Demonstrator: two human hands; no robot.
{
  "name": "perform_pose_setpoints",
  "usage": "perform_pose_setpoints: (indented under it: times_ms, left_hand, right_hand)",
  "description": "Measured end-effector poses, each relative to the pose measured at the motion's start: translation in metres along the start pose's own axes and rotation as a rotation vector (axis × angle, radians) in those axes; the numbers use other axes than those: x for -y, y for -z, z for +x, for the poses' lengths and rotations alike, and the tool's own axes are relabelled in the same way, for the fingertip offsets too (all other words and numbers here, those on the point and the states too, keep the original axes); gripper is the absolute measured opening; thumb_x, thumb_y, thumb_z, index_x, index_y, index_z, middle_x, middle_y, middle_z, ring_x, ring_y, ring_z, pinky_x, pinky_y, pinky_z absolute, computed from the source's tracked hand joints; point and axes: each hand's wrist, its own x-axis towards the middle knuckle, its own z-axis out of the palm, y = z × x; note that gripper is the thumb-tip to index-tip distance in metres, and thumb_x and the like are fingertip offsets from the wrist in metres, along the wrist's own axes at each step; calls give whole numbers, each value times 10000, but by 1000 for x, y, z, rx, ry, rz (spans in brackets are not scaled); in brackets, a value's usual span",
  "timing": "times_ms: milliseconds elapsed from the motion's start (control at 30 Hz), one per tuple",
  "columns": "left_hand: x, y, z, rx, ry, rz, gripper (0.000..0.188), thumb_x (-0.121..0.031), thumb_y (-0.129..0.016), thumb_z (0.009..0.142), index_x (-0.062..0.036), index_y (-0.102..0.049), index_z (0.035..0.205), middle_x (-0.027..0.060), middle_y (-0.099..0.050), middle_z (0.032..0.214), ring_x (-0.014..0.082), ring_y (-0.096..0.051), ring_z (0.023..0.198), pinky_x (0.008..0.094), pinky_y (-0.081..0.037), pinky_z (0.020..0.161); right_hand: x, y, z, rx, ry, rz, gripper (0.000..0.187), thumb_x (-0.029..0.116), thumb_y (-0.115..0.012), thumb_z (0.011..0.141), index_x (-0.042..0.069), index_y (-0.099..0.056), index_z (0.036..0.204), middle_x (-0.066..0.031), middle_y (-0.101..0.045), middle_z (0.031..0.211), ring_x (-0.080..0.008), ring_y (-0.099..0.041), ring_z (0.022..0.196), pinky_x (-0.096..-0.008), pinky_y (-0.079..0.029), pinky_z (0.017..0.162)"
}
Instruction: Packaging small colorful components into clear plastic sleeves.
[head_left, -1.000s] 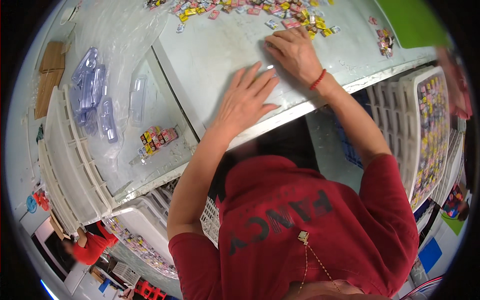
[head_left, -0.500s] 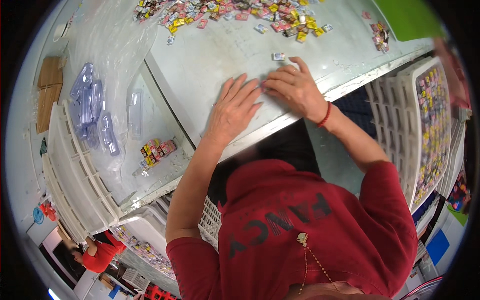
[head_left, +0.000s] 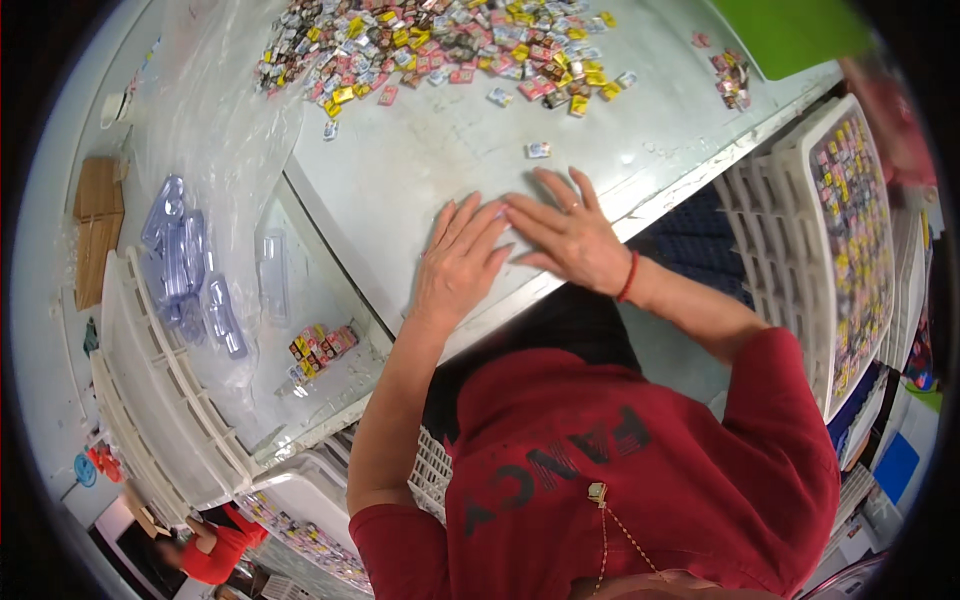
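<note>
So we're using the candy-coloured heap of little wrapped pieces [head_left: 440, 50] as our landmark, since it's the busiest thing on the white table [head_left: 370, 190]. On the person's side of it, the left hand [head_left: 460, 265] is palm down, fingers loosely fanned, thumb held apart. The right hand [head_left: 578, 240] is spread too, thumb clear of the fingers, its fingertips meeting the left's. We can't tell if there's a piece under those fingertips. One loose pale piece [head_left: 538, 150] lies between the heap and the right hand.

Containers: well right of the heap and closer to the person we've got a stack of white trays [head_left: 790, 210], and the outermost tray face [head_left: 850, 250] is packed with mixed-colour pieces. Left of the heap and nearer the person there's a bunch of clear plastic shells [head_left: 180, 255]; we can't make out anything in them. A single flat clear shell [head_left: 274, 275] is just beside that bunch. Further toward the person from the heap is a small cluster of pieces [head_left: 322, 347] by some clear plastic; can't tell if it's inside. Furthest from the heap on that side, another white tray [head_left: 310, 530] holds lots more pieces.
</note>
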Motion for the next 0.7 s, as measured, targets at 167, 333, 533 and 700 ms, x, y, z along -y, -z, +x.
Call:
perform_pose_setpoints:
  times_ms: [167, 333, 533, 700]
  left_hand:
    - [-8, 13, 6, 19, 23, -71, 345, -146, -717, 783, -31, -633, 1097, 107, -589, 1228, 310, -517, 1200, 459, -400, 1013]
    - [11, 14, 38, -85, 148, -201, 305, -70, -698, 777, -18, -624, 1068, 158, -605, 1118, 343, -565, 1069, 409, -469, 904]
    - [44, -36, 121, -187, 71, 68, 296, -17, -682, 755, -14, -623, 1045, 131, -600, 1009, 321, -566, 953, 402, -482, 832]
    - [52, -38, 108, -85, 80, 1, 284, -15, -673, 761, -22, -629, 1042, 126, -607, 1045, 319, -561, 994, 391, -476, 861]
  right_hand:
    - [-19, 5, 2, -84, -7, 234, 602, 380, -626, 852, 27, -483, 1318, -187, -450, 1355, -392, -418, 1255, -514, -325, 1038]
    - [-86, 19, 32, -276, -181, -59, 381, 141, -641, 817, 27, -573, 1174, -136, -595, 1137, -325, -548, 1026, -424, -439, 908]
    - [-107, -15, 79, -324, -276, -271, 330, 132, -641, 808, 50, -609, 1126, -106, -610, 1078, -277, -569, 952, -391, -456, 826]
    - [-79, -8, 59, -240, -211, -46, 310, 131, -646, 816, 58, -633, 1117, -111, -614, 1073, -275, -581, 975, -388, -463, 816]
